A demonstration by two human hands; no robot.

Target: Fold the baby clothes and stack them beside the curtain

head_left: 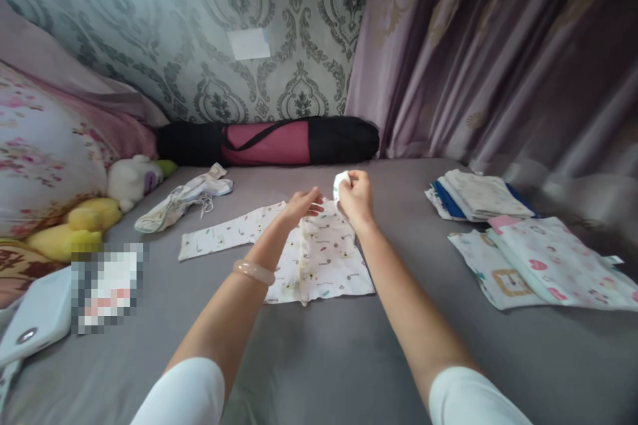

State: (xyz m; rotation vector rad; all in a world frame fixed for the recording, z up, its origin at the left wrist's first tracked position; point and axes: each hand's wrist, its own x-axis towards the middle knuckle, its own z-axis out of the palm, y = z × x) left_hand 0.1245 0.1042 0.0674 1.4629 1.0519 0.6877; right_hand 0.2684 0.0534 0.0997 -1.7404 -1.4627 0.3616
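A small white patterned shirt (329, 252) lies spread on the grey sheet, one sleeve stretched out to the left. My right hand (357, 199) is closed on the other sleeve near the shirt's upper right, lifting its end off the sheet. Over the collar area is my left hand (303, 206), its fingers apart and holding nothing; whether it touches the cloth I cannot tell. A pale bangle (254, 272) circles my left wrist.
Folded clothes (483, 194) and patterned cloths (558, 262) lie at right. Crumpled garments (184, 199), plush toys (132, 179) and a white device (37, 312) are at left. A long black and red bag (269, 143) lies along the wall, beside curtains (478, 46).
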